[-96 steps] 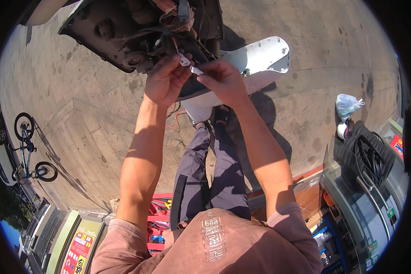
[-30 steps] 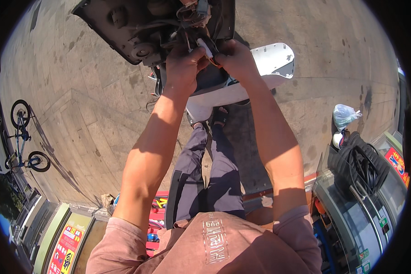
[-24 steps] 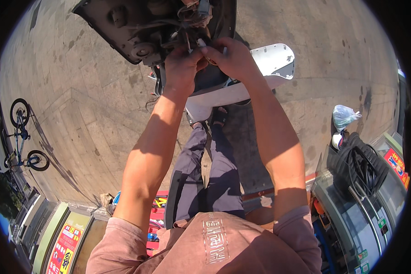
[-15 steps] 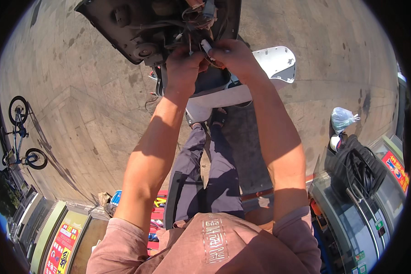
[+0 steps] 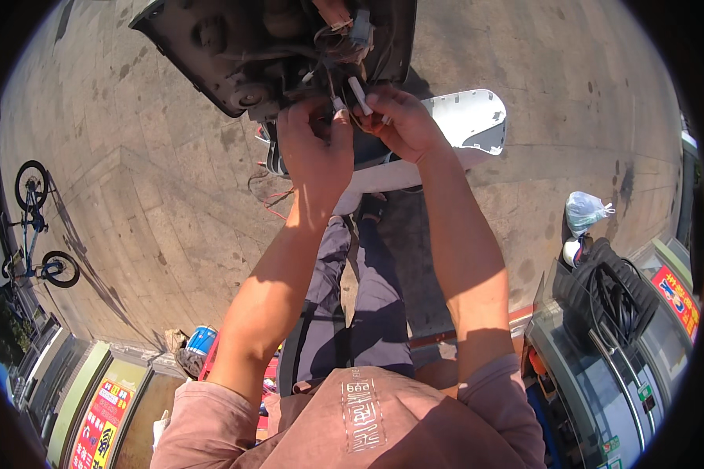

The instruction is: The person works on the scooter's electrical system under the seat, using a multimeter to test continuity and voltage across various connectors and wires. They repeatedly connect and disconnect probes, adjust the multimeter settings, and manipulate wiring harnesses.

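In front of me at the top stands a black moulded vehicle panel (image 5: 203, 62), its inner side showing wires and a grey connector (image 5: 361, 30). My left hand (image 5: 314, 148) is closed just below the wiring, thumb and fingers pinching a small white wire connector (image 5: 339, 104). Close beside it, my right hand (image 5: 405, 123) has its fingers bent around thin wires near a longer white connector (image 5: 359, 95). Shadow and the fingers hide part of what the right hand grips. Behind and under my hands lies a white curved body panel (image 5: 465, 117).
Loose red wires (image 5: 275, 205) hang left of my left wrist. A bicycle (image 5: 35, 227) stands far left on the paved ground (image 5: 156, 180). At right are a tied plastic bag (image 5: 587, 211) and a dark padded item with cables (image 5: 610, 289). A blue container (image 5: 201, 341) sits lower left.
Both hands have drawn slightly apart. The left hand has turned and come lower, so its white connector shows. The longer white connector is more exposed, and red wires now show at left.
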Action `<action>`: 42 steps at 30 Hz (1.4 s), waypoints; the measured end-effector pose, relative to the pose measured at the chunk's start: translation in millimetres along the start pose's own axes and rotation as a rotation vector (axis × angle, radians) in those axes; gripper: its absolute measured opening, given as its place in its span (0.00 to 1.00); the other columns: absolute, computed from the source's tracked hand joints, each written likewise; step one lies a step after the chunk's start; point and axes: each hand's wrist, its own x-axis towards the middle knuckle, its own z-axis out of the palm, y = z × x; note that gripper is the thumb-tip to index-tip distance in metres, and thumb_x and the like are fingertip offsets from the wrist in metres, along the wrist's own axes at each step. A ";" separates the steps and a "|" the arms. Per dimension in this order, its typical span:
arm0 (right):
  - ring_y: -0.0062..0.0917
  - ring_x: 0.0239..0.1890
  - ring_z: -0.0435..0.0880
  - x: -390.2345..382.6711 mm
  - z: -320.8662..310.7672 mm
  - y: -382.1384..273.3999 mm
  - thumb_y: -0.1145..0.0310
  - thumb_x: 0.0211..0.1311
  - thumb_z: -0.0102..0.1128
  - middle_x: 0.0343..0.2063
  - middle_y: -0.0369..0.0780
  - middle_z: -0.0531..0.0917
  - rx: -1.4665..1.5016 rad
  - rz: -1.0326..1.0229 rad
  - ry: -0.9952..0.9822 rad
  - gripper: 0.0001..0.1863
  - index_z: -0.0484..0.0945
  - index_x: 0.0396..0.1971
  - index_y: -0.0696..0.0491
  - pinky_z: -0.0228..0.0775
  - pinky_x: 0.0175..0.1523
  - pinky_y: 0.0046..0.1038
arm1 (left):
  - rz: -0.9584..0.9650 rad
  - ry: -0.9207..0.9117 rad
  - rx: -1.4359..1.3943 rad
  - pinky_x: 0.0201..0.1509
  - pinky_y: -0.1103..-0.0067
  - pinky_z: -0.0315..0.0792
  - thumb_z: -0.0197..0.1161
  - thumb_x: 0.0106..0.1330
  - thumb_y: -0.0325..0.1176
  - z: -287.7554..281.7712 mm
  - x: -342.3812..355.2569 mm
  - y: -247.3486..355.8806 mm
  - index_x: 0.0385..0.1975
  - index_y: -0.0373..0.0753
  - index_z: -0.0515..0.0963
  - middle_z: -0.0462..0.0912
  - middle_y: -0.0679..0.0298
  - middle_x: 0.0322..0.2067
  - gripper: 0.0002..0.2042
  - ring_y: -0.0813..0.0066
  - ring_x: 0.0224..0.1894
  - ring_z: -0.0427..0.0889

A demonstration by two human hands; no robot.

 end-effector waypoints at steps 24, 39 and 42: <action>0.19 0.30 0.80 -9.6 16.9 -44.1 0.75 0.53 0.63 0.29 0.39 0.82 -0.665 -0.019 0.113 0.14 0.80 0.41 0.62 0.73 0.37 0.21 | -0.585 -0.105 -0.394 0.28 0.83 0.76 0.60 0.64 0.28 37.3 7.6 3.8 0.34 0.30 0.80 0.83 0.61 0.25 0.07 0.79 0.24 0.81; 0.28 0.26 0.81 -15.4 35.2 -52.9 0.64 0.51 0.66 0.27 0.45 0.83 -1.379 -0.185 0.116 0.16 0.83 0.40 0.54 0.73 0.35 0.28 | -0.674 -0.126 -0.715 0.37 0.82 0.77 0.62 0.65 0.27 31.1 -1.6 -12.0 0.43 0.31 0.79 0.83 0.63 0.33 0.10 0.80 0.31 0.81; 0.25 0.26 0.82 -13.6 33.7 -54.4 0.65 0.52 0.65 0.27 0.44 0.84 -1.346 -0.156 0.086 0.16 0.83 0.40 0.56 0.73 0.34 0.27 | -0.634 -0.107 -0.741 0.36 0.82 0.76 0.62 0.64 0.27 33.2 -3.3 -11.8 0.42 0.31 0.79 0.83 0.64 0.31 0.09 0.80 0.31 0.81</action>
